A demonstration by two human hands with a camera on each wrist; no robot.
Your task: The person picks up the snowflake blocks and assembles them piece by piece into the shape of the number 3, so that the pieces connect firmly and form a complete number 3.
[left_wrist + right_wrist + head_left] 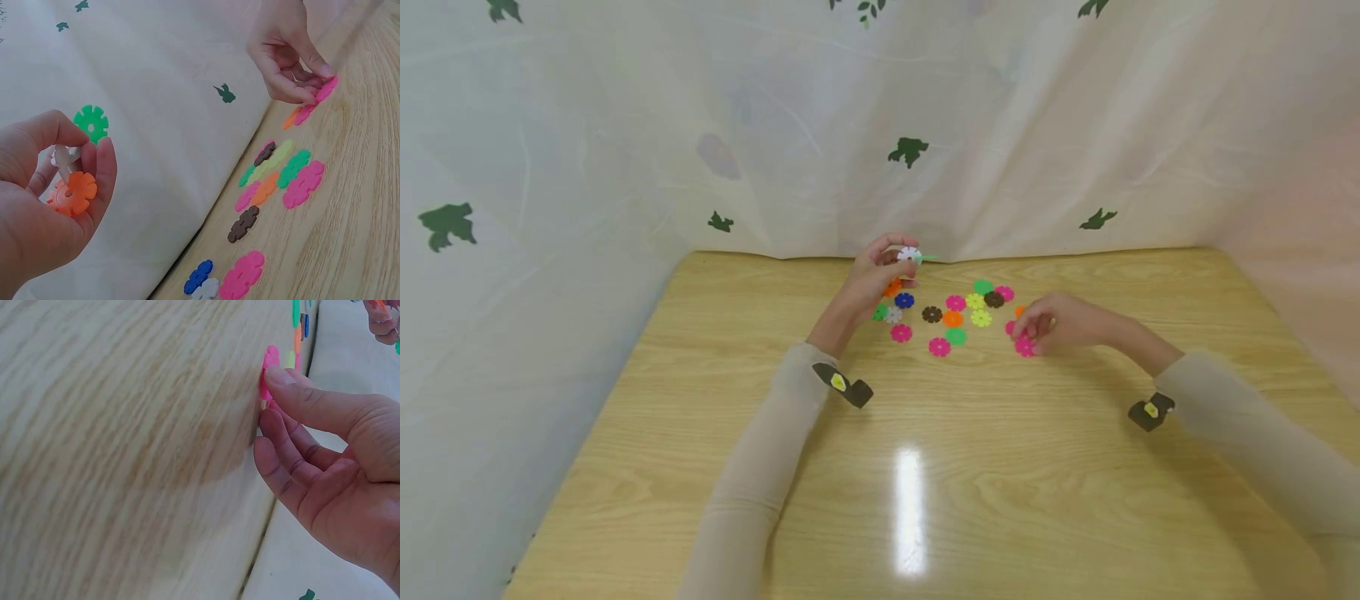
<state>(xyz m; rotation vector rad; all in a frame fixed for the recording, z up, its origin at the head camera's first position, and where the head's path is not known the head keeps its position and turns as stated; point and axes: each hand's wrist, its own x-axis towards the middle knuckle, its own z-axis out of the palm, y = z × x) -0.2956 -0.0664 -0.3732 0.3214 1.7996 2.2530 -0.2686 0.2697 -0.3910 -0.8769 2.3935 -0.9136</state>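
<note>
My left hand is raised over the far side of the table and grips a small assembly of notched plastic discs. In the left wrist view a green disc sticks out past the fingertips, an orange disc lies against the fingers, and a white disc shows edge-on between them. To the right, my right hand pinches a pink notched disc between thumb and fingers, low at the tabletop. Another pink disc and an orange one lie just beside those fingertips.
Between the hands, loose discs lie scattered flat on the wooden table: pink, brown, yellow, green and blue among them. A pale curtain with green prints hangs along the table's far edge.
</note>
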